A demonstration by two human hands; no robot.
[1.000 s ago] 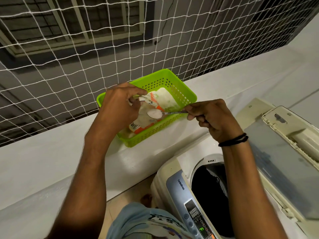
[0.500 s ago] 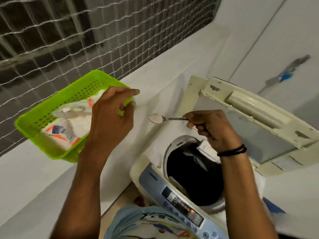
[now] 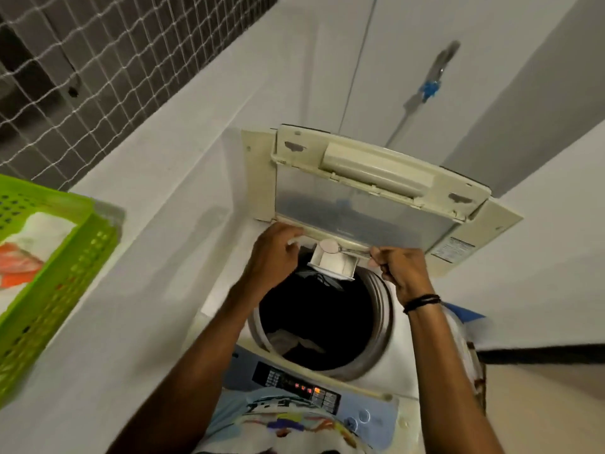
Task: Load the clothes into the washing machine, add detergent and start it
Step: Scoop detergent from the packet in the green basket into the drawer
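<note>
Head view: right hand [image 3: 401, 270] pinches a powder-heaped spoon [image 3: 329, 245] over the white drawer [image 3: 334, 265] of the washing machine [image 3: 404, 342]; left hand [image 3: 273, 257] curls its fingers [image 3: 292, 249] beside it, grip unclear.

White ledge [image 3: 154, 263], green perforated basket [image 3: 62, 290] standing on it at the left

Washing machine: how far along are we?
Done: clothes lie in the drum, lid up. In hand: the right hand holds a powder-filled spoon at the open detergent drawer; left hand beside it. Left: tip it in, close up, start at the control panel.
</note>
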